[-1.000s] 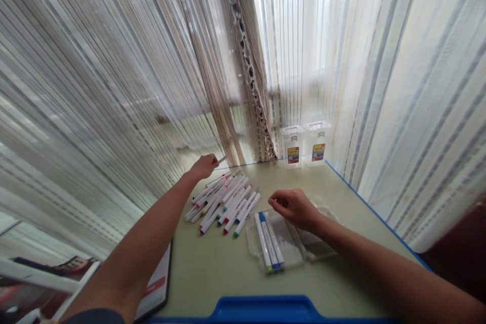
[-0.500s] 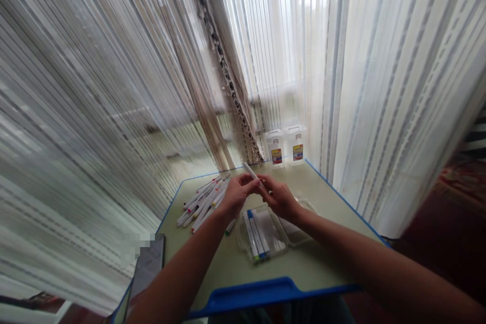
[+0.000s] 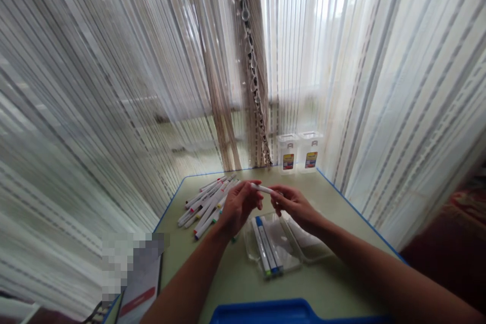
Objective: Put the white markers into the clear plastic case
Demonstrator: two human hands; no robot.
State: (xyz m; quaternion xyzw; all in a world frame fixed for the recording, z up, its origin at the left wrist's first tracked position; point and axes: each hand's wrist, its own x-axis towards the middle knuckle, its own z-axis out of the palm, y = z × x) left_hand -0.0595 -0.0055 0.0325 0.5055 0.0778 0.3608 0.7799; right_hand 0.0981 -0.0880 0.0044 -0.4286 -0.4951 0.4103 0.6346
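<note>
Both hands hold one white marker (image 3: 261, 189) level above the table. My left hand (image 3: 239, 206) pinches its left end and my right hand (image 3: 294, 205) grips its right end. Below them lies an open clear plastic case (image 3: 290, 258) with three markers (image 3: 267, 247) lined up in its left side. A pile of several white markers with coloured caps (image 3: 207, 201) lies on the green table (image 3: 243, 278) just left of my left hand.
Two small clear boxes with coloured labels (image 3: 299, 151) stand at the table's far edge against the sheer curtains (image 3: 379, 86). A blue plastic edge (image 3: 261, 311) shows at the near side. A flat card or booklet (image 3: 138, 291) lies at the near left.
My left hand lifted a marker from the far side of the pile and brought it to the middle. My right hand rose from the case to grip the marker's other end.
</note>
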